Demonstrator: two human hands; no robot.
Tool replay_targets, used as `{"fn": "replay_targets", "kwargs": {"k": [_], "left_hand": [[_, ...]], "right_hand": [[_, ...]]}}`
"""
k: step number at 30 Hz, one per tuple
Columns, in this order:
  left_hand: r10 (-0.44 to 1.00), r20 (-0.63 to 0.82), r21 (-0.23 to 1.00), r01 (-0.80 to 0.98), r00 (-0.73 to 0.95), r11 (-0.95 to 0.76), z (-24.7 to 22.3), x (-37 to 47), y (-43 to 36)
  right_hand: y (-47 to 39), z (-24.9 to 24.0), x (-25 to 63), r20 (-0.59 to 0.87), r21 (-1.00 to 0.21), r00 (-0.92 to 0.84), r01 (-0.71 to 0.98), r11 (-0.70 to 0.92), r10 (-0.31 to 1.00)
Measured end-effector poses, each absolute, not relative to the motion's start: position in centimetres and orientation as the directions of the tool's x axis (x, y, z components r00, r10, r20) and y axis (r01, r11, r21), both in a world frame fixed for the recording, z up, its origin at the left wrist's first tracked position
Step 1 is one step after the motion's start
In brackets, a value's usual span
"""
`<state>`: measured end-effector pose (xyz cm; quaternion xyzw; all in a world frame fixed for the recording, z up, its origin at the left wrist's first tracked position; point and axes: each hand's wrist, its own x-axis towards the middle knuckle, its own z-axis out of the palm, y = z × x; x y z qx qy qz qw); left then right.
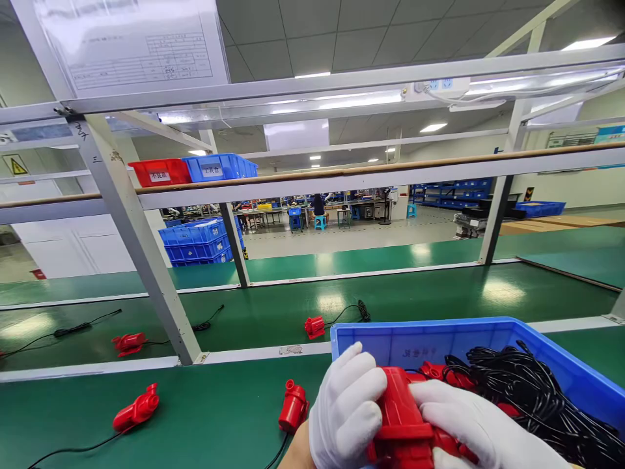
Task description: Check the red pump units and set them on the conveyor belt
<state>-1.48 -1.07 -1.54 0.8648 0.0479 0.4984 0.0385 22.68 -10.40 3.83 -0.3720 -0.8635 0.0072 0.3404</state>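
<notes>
Both of my hands wear white gloves and are close together at the near left side of a blue bin (420, 335). Between them is a red plastic pump (403, 404). My left hand (349, 407) wraps its fingers round the pump's left side. From the right, my right hand (469, 420) grips the same pump, hiding part of it. Inside the bin lie more red pumps (432, 370) and a heap of coiled black cables (527, 391). A red pump with an upturned spout (293, 407) stands on the green bench just left of my left hand.
Another red pump (137, 409) trails its cable on the bench (209, 410) at left. Beyond a white rail, red pumps (315, 327) with cables lie on a green surface (415, 293). A slanting metal post (141, 247) rises at left; a shelf carries red and blue boxes (219, 167).
</notes>
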Motion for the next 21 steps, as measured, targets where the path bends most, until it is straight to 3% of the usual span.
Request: {"fn": "replay_targets", "kwargs": {"k": [3,11,15,18,21], "left_hand": [[0.039,0.893,0.019,0.050,0.447,-0.999,-0.7,-1.5,-1.5],[0.110,0.909,0.086,0.079,0.403,-0.993,1.4,-0.4,-2.9],[0.279,0.864,0.263,0.098,0.420,-0.960,0.9,0.3,-3.3],[0.418,0.829,0.434,0.044,0.371,-0.900,0.2,1.0,-3.5],[0.583,0.700,0.652,-0.037,0.413,-0.757,-0.1,1.6,-3.2]], "right_hand": [[-10.2,4.2,22.8,0.562,-0.270,-0.538,0.598,0.755,0.628],[-10.0,5.6,22.0,0.337,-0.588,-0.540,0.519,0.621,0.771],[-10.2,6.2,21.6,0.248,-0.689,-0.504,0.508,0.516,0.827],[-10.1,6.2,21.5,0.248,-0.686,-0.500,0.514,0.515,0.830],[-9.6,5.3,21.7,0.253,-0.675,-0.462,0.546,0.497,0.850]]}}
